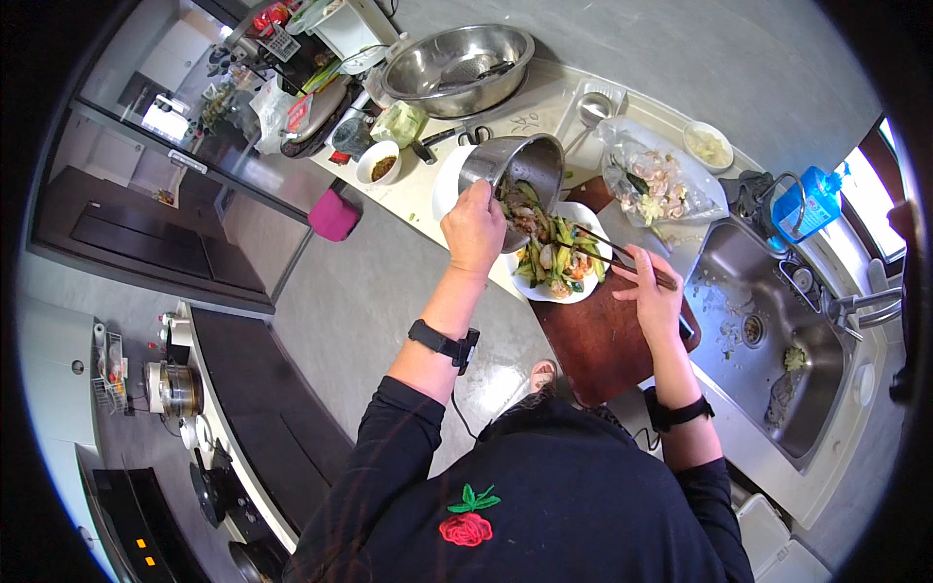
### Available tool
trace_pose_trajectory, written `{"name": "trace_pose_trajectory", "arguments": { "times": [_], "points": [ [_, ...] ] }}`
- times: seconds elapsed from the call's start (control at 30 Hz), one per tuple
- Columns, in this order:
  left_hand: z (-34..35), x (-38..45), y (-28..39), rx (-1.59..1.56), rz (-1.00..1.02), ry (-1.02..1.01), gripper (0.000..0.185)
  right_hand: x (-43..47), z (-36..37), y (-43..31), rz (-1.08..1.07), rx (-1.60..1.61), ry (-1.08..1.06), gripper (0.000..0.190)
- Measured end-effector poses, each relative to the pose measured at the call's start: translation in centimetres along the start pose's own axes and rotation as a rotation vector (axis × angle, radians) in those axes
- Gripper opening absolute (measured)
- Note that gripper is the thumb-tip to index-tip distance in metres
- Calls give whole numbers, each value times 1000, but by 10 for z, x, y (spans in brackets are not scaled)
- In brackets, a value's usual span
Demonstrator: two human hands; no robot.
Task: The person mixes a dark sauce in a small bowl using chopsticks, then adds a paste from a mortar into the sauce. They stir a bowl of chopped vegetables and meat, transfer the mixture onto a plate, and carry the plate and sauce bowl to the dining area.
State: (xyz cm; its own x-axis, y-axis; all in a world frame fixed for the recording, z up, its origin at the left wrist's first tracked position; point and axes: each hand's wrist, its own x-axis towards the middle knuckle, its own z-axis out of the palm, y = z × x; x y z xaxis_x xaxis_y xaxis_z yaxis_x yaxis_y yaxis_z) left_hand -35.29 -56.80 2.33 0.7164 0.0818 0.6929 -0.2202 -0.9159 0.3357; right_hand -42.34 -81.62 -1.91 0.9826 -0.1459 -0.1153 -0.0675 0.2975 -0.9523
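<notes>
My left hand (475, 224) grips the rim of a stainless steel bowl (531, 157), tilted so that its mouth faces the white plate. Inside the bowl lies a mix of cucumber pieces and what looks like seafood or meat. Just below the bowl, the white plate (543, 294) carries cucumber (565, 256) and orange-pink pieces. Dark chopsticks (633, 267) are held in my right hand, (651, 288) their tips at the food between bowl and plate. Under the plate is a reddish-brown cutting board (601, 350) that juts past the counter's edge.
To the right is a steel sink (773, 306) with scraps in it. A plastic bag of scraps (660, 178) lies behind the board. Farther left on the counter are a large steel basin (459, 73), scissors (475, 135) and a small bowl of sauce (379, 163).
</notes>
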Motion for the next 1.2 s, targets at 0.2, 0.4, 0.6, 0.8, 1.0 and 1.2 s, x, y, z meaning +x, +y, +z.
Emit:
{"name": "trace_pose_trajectory", "arguments": {
  "times": [0.2,0.4,0.6,0.8,1.0,1.2],
  "points": [
    [-12,2,2,-2,29,5,9,-31,-14,-15,-7,-57,50,31],
    [-23,-2,22,-72,84,2,10,-18,-3,12,40,-22,-8,30],
    [-26,-5,27,-59,121,-5,10,-27,-10,-5,-11,-64,24,29],
    [-24,-10,27,-74,134,-2,11,-22,7,-31,-163,63,-32,27],
    [-10,-12,0,-274,-115,27,14,18,70,-9,-88,403,-273,32],
    [-15,-15,-33,-470,-359,94,33,-6,67,10,-152,174,-234,25]
  ]
}}
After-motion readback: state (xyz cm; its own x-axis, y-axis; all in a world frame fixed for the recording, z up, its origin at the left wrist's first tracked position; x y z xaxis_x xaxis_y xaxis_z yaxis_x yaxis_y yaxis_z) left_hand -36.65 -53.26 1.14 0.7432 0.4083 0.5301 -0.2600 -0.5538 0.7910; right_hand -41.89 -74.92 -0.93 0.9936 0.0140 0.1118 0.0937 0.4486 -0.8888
